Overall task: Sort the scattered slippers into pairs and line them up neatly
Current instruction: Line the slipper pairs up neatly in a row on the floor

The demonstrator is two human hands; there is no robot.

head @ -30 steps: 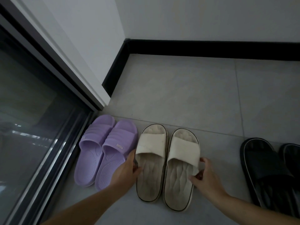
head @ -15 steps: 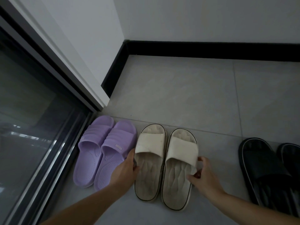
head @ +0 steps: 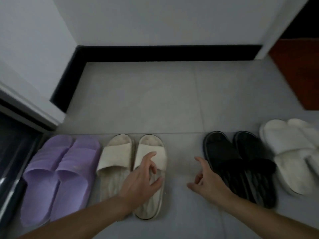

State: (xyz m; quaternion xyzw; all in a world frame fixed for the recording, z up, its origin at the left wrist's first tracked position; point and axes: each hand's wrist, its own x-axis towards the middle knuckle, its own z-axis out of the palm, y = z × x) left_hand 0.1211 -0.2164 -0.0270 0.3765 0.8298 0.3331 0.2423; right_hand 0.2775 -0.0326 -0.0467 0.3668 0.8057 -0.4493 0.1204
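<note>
Several slippers stand in a row on the grey tiled floor, toes toward the wall. From the left: a purple pair [head: 57,173], a cream pair [head: 119,156], a black pair [head: 229,156] and a fluffy white pair [head: 291,152]. My left hand [head: 143,180] hovers over the right cream slipper [head: 153,150], fingers spread and holding nothing. My right hand [head: 205,180] is open above bare floor, in the gap between the cream pair and the black pair, close to the left black slipper. The frame is motion-blurred.
A black skirting board [head: 155,52] runs along the wall ahead. A dark sliding-door frame [head: 15,149] borders the purple pair on the left. A reddish-brown floor area [head: 296,69] begins at the right. Open tile lies between the slippers and the wall.
Both hands have let go of the cream pair and shifted right. The view has swung right, which brings the black pair fully in and reveals the fluffy white pair.
</note>
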